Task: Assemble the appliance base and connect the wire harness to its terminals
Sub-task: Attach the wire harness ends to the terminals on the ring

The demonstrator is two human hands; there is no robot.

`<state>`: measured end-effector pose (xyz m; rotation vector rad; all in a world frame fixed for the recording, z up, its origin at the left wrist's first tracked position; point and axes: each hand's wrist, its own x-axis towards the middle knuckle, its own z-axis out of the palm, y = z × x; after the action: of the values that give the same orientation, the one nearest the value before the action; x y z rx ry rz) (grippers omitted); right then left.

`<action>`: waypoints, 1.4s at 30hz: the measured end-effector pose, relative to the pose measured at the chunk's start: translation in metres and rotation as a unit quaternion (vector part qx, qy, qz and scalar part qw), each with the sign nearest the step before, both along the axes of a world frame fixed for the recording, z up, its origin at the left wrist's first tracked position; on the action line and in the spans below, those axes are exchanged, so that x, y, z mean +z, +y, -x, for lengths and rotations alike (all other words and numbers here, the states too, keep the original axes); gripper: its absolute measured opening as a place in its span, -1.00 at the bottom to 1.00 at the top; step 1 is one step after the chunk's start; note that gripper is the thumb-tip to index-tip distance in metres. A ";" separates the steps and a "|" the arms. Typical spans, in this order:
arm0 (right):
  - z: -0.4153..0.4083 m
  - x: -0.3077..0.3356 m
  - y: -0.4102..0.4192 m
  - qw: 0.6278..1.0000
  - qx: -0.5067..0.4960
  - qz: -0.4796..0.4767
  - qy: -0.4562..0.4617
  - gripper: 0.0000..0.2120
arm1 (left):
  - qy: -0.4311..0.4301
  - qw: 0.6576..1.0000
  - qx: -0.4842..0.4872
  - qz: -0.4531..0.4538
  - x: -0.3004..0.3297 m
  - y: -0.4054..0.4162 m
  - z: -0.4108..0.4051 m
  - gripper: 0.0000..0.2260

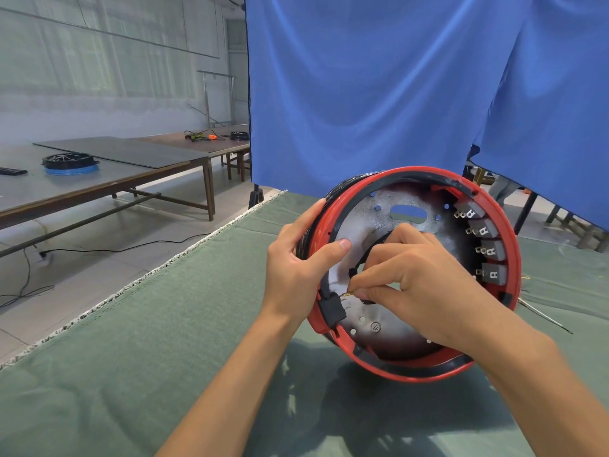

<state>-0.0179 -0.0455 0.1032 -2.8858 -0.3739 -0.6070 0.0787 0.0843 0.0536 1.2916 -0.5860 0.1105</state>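
Here the person is working inside a round red appliance base (514, 245), which is tipped on its edge on the green cloth (164, 324) of the table so that its open side is facing them. The left hand (296, 268) is gripping the near-left rim, thumb pressed on the inner metal plate (395, 334), holding the base steady. The right hand (418, 282) is reaching inside, its fingertips pinched shut on a small brass connector (346, 294), pointing it at the black socket block (333, 308) clipped on the rim; the two are looking just apart, not yet joined. The wire behind the connector is hidden by the hand. Along the right inner wall, four grey switch blocks (491, 250) are sitting with bare metal tabs and no wires on them. So the job is looking early: the shell is together, but most connections seem still to be made.
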 end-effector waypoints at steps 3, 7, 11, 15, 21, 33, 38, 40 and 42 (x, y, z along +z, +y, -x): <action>0.000 -0.001 0.002 0.999 0.009 0.033 -0.032 -0.91 | 0.000 1.000 -0.001 0.003 0.000 -0.001 0.000 -0.35; 0.001 0.000 0.004 0.995 0.022 0.063 -0.073 -0.87 | 0.000 1.000 -0.006 0.007 0.000 -0.001 0.002 -0.35; 0.001 0.004 0.008 0.993 0.036 0.092 -0.070 -0.87 | 0.004 1.000 -0.018 0.015 0.001 -0.001 0.001 -0.35; -0.002 0.014 0.009 0.991 0.058 0.117 -0.033 -0.86 | 0.016 0.999 -0.027 0.025 0.001 -0.002 0.001 -0.35; -0.014 0.017 0.010 0.990 0.060 0.102 0.075 -0.83 | 0.038 0.997 -0.029 0.053 -0.002 -0.001 0.000 -0.47; -0.021 0.008 0.009 0.995 0.055 0.063 0.059 -0.89 | 0.086 0.994 -0.028 0.060 -0.005 -0.002 -0.005 -0.54; -0.011 -0.009 0.001 0.993 0.009 -0.074 -0.093 -0.82 | 0.183 0.982 0.028 0.042 -0.010 -0.004 -0.015 -0.74; -0.006 -0.017 -0.006 0.984 -0.015 -0.121 -0.132 -0.85 | 0.253 0.964 0.080 0.030 -0.014 -0.003 -0.022 -0.69; -0.002 -0.023 -0.013 0.978 -0.040 -0.154 -0.137 -0.90 | 0.309 0.943 0.121 0.033 -0.018 0.002 -0.029 -0.65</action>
<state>-0.0158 -0.0581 0.0800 -2.5354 -0.1775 -0.9870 0.1072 0.0859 0.0357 1.2427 0.1152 -0.0742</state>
